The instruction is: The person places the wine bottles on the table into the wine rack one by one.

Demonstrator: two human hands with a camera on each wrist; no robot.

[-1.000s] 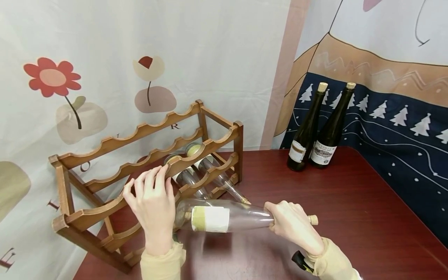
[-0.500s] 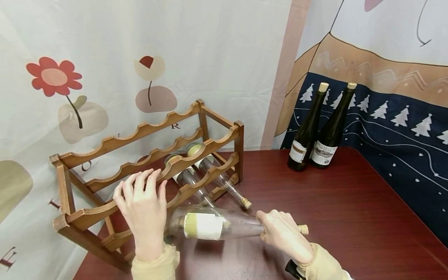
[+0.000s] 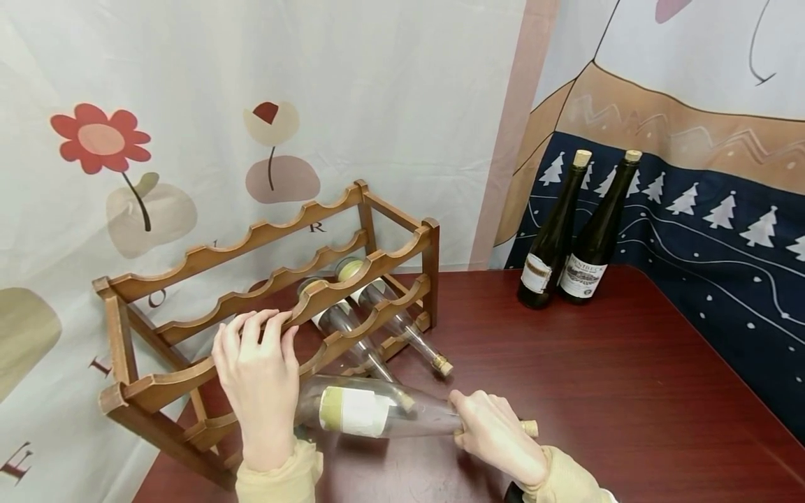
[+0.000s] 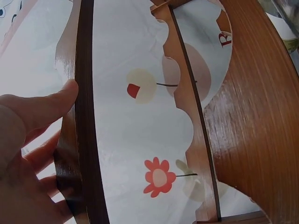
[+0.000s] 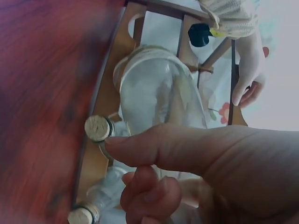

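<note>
A clear glass wine bottle (image 3: pixel 355 412) with a white and green label lies nearly level in front of the wooden wine rack (image 3: pixel 115 402). My right hand (image 3: pixel 497 433) grips its neck, and the cork shows beyond the fingers. The bottle's base end is partly hidden behind my left hand (image 3: pixel 256 377). That hand holds the rack's upper front rail, and in the left wrist view the thumb and fingers lie on either side of the rail (image 4: pixel 84 116). Two corked clear bottles, a nearer one (image 3: pixel 339 321) and a farther one (image 3: pixel 391 311), lie in the rack's lower level at its right end.
Two dark green corked bottles, the left one (image 3: pixel 537 272) and the right one (image 3: pixel 581 277), stand side by side at the back of the red-brown table (image 3: pixel 566 363). A printed curtain (image 3: pixel 409 105) hangs behind the rack. Something black (image 3: pixel 513 493) shows below the right sleeve.
My right hand has brought the clear bottle left and toward the front, lower in the head view. My left hand has slid a little left along the rail.
</note>
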